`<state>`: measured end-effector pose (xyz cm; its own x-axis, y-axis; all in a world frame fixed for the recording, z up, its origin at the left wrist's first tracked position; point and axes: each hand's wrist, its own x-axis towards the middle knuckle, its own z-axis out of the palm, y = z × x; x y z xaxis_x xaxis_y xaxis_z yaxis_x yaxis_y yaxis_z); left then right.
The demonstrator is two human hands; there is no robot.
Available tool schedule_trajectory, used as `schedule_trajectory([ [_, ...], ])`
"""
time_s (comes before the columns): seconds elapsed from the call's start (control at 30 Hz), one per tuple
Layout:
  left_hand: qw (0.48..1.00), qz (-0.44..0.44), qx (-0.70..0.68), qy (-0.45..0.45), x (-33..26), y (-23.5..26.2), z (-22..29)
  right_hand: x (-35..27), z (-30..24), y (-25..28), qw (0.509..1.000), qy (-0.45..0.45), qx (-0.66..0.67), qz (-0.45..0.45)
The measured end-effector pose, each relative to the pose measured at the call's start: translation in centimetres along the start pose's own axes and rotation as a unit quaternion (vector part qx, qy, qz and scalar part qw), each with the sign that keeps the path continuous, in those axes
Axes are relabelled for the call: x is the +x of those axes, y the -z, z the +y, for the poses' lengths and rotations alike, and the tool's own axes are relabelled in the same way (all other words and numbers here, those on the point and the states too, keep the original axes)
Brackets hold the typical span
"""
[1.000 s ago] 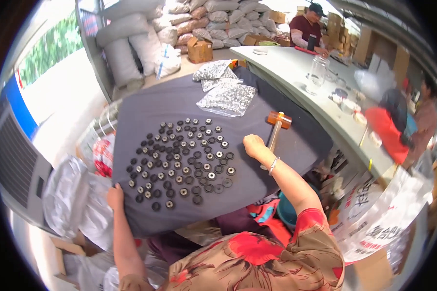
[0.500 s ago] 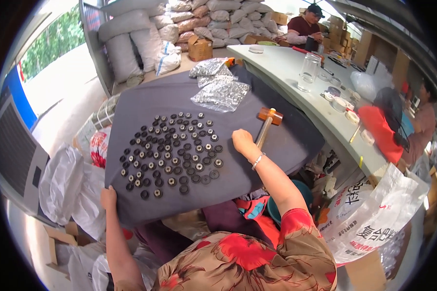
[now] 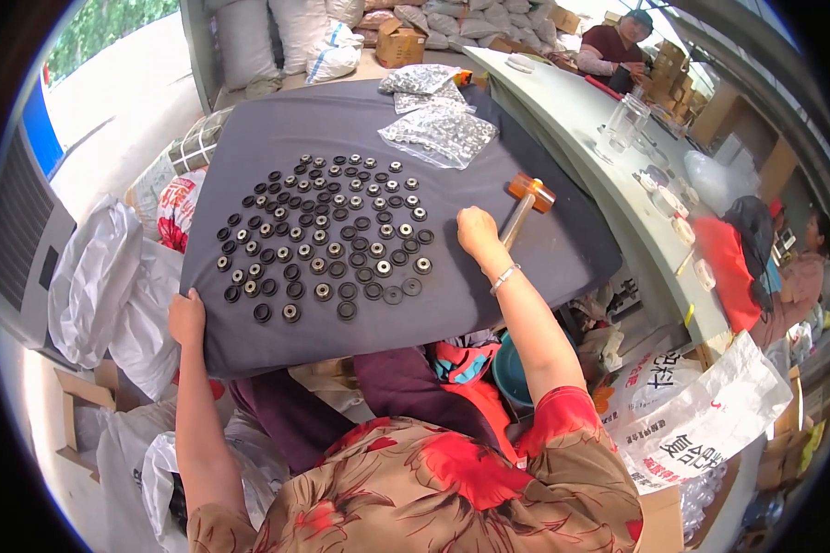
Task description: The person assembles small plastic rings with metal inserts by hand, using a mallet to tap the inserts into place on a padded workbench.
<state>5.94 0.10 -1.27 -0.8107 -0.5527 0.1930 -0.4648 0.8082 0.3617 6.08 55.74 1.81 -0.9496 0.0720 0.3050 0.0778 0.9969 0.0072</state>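
Observation:
My left hand [image 3: 187, 318] is closed on the near left edge of a table covered in dark grey cloth [image 3: 526, 295], thumb on top. My right hand [image 3: 479, 230] is a closed fist resting on the cloth; whatever may be inside it is hidden. Close beside this fist lies a mallet [image 3: 532, 193] with an amber head and a pale handle. To its left, many small black rings [image 3: 346, 311] are spread over the cloth, and several have silvery metal centres. Clear plastic bags of small metal parts [image 3: 438, 135] lie at the table's far side.
A long pale workbench [image 3: 609, 207] runs along the right, bearing a glass jar [image 3: 623, 126] and rolls of tape. Two other people sit beyond it. White sacks [image 3: 111, 286] stand at the left, a printed sack [image 3: 701, 415] at the lower right. Full sacks are piled at the back.
The head view has tilted, so the table sits higher in the picture. My left hand still grips the edge, and my right fist stays beside the mallet.

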Motion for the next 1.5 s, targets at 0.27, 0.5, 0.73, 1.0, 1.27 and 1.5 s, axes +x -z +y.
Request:
schedule_trajectory([
  [0.27, 1.000, 0.005, 0.001, 0.004, -0.6, 0.4, 0.0, -0.5, 0.1, -0.1, 1.000, 0.019, 0.011, 0.012],
  [0.5, 0.999, -0.030, 0.018, -0.019, 1.0, -0.8, -0.9, 0.7, 1.0, -0.2, 0.995, 0.052, -0.073, -0.043],
  [0.73, 1.000, 0.001, 0.009, -0.017, 1.1, 0.6, 0.0, -1.3, 1.3, -0.1, 0.984, 0.099, 0.130, 0.069],
  [1.0, 1.000, -0.007, 0.012, 0.007, -0.5, 0.7, 0.2, -7.0, -5.2, 6.4, 0.936, 0.130, 0.322, -0.059],
  [1.27, 1.000, -0.001, 0.020, 0.007, 0.2, 0.0, 0.1, -8.5, -9.6, 4.9, 0.923, 0.258, 0.273, -0.082],
  [1.5, 1.000, -0.007, 0.021, 0.014, 0.0, 0.2, 0.3, -8.6, -10.5, 5.0, 0.930, 0.278, 0.212, -0.113],
])
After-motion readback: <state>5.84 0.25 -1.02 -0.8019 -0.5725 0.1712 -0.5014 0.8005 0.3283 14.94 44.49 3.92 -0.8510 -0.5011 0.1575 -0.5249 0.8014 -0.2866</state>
